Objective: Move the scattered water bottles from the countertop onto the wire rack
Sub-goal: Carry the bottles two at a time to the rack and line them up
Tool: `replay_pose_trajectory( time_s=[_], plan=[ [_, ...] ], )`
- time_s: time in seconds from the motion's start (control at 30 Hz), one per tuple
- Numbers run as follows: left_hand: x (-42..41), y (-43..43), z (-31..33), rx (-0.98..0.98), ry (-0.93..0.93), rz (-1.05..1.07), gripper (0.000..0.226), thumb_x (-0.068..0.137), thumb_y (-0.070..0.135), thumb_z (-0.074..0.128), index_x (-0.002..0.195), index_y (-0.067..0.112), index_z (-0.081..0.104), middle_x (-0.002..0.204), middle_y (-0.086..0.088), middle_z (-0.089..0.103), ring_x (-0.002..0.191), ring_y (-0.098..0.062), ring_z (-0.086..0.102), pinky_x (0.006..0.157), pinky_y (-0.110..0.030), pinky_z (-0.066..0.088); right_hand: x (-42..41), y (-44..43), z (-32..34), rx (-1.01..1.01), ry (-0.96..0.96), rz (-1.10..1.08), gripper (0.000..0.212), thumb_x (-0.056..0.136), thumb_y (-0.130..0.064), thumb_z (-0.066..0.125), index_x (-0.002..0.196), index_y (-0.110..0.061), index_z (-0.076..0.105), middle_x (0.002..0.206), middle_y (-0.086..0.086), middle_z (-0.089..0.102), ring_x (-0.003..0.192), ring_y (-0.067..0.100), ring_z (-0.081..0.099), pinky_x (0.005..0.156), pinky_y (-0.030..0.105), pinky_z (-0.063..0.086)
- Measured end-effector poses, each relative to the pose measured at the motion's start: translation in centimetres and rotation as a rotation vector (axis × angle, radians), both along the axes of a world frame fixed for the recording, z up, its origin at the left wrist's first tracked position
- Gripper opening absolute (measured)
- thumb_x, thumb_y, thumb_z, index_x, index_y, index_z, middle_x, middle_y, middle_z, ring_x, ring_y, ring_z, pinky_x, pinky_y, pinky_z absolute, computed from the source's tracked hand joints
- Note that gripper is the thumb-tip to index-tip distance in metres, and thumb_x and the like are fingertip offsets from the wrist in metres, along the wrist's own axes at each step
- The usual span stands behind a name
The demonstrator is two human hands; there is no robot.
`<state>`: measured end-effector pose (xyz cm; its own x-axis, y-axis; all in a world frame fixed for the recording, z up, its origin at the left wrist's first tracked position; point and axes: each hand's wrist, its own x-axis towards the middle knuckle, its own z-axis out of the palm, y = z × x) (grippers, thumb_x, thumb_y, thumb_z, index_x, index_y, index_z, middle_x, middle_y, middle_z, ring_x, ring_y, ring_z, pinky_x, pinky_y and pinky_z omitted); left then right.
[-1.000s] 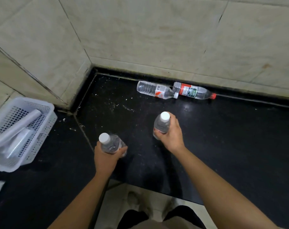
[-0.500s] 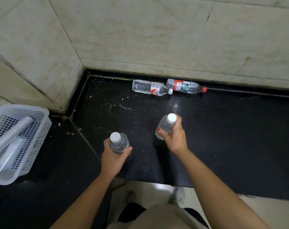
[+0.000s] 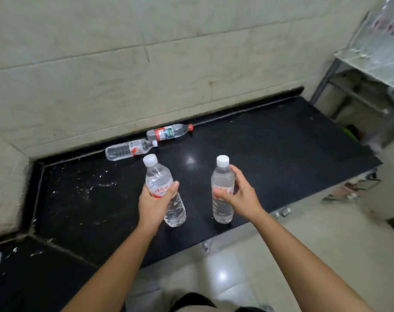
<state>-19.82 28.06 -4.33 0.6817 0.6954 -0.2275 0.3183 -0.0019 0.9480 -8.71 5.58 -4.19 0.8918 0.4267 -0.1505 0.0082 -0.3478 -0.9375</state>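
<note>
My left hand (image 3: 154, 202) grips a clear white-capped water bottle (image 3: 160, 179), held upright with a slight tilt above the black countertop (image 3: 270, 149). A second white-capped bottle (image 3: 222, 176) stands upright in the grip of my right hand (image 3: 241, 195). Two more bottles lie on their sides by the back wall: a white-capped one (image 3: 128, 149) and a red-capped, red-and-green-labelled one (image 3: 169, 132). The wire rack (image 3: 371, 64) shows at the upper right, blurred, with bottles on its top shelf.
Tiled walls close the counter at the back and left. White specks dot the counter's left part. The counter's front edge drops to a pale tiled floor (image 3: 281, 255). A green object (image 3: 349, 131) lies under the rack.
The view has swung right: the white basket has left the frame and the rack has come in. Both hands have lifted their bottles higher, so more of each bottle shows.
</note>
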Motion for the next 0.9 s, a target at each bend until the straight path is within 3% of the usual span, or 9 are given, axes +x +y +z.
replay_pose_trajectory(
  time_s=[0.1,0.27,0.37,0.43,0.57,0.67,0.9],
  plan=[
    [4.7,-7.2,3.8,-0.040,-0.129,-0.109,0.040,0.074,0.038,0.087,0.106,0.030,0.065,0.101,0.005,0.075,0.091,-0.012,0.072,0.081,-0.032,0.055,2.2,-6.8,2.9,0.161,-0.045,-0.089,0.068,0.085,-0.032,0.081,0.133,-0.063,0.044,0.125,-0.023,0.066,0.116,0.003,0.064,0.106,0.042,0.051],
    [11.2,-22.3,8.6,-0.129,-0.265,-0.293,0.070,0.059,0.060,0.083,0.113,0.019,0.066,0.099,-0.001,0.075,0.087,-0.016,0.072,0.082,-0.038,0.059,4.9,-22.3,6.8,0.260,-0.097,-0.214,0.063,0.087,-0.038,0.075,0.140,-0.051,0.043,0.127,-0.014,0.066,0.116,0.009,0.065,0.106,0.048,0.050],
    [14.6,-31.8,10.4,-0.129,-0.325,-0.392,0.072,0.065,0.060,0.085,0.116,0.015,0.063,0.095,0.000,0.072,0.082,-0.013,0.070,0.077,-0.035,0.057,6.3,-32.0,8.0,0.294,-0.120,-0.289,0.074,0.090,-0.032,0.075,0.151,-0.043,0.035,0.134,-0.018,0.062,0.123,0.006,0.061,0.111,0.044,0.046],
    [16.4,-37.7,11.9,-0.132,-0.347,-0.458,0.069,0.069,0.060,0.080,0.115,0.012,0.060,0.092,0.000,0.070,0.079,-0.011,0.068,0.075,-0.034,0.056,7.0,-37.3,8.8,0.339,-0.101,-0.408,0.085,0.088,-0.034,0.074,0.157,-0.035,0.027,0.144,-0.011,0.056,0.128,0.008,0.058,0.114,0.044,0.043],
    [20.2,-46.7,14.3,-0.122,-0.397,-0.576,0.060,0.084,0.057,0.064,0.120,0.010,0.059,0.099,-0.006,0.071,0.086,-0.014,0.069,0.079,-0.035,0.058,9.0,-45.3,10.0,0.439,-0.113,-0.658,0.082,0.090,-0.041,0.072,0.157,-0.029,0.027,0.148,-0.001,0.052,0.128,0.016,0.058,0.115,0.047,0.042],
    [23.1,-51.6,15.4,-0.133,-0.458,-0.687,0.062,0.087,0.054,0.063,0.129,0.009,0.055,0.104,-0.007,0.068,0.090,-0.016,0.066,0.082,-0.036,0.056,11.0,-50.1,10.3,0.487,-0.122,-0.775,0.094,0.074,-0.063,0.073,0.153,-0.028,0.036,0.139,0.001,0.061,0.121,0.018,0.065,0.110,0.049,0.047],
    [31.6,-60.0,14.0,-0.292,-0.465,-0.722,0.070,0.081,0.050,0.066,0.134,0.007,0.050,0.112,-0.010,0.069,0.094,-0.017,0.071,0.081,-0.031,0.057,18.4,-57.9,9.4,0.483,-0.165,-0.831,0.075,0.070,-0.064,0.072,0.135,-0.030,0.056,0.117,-0.002,0.073,0.106,0.018,0.071,0.102,0.049,0.053]
  ],
)
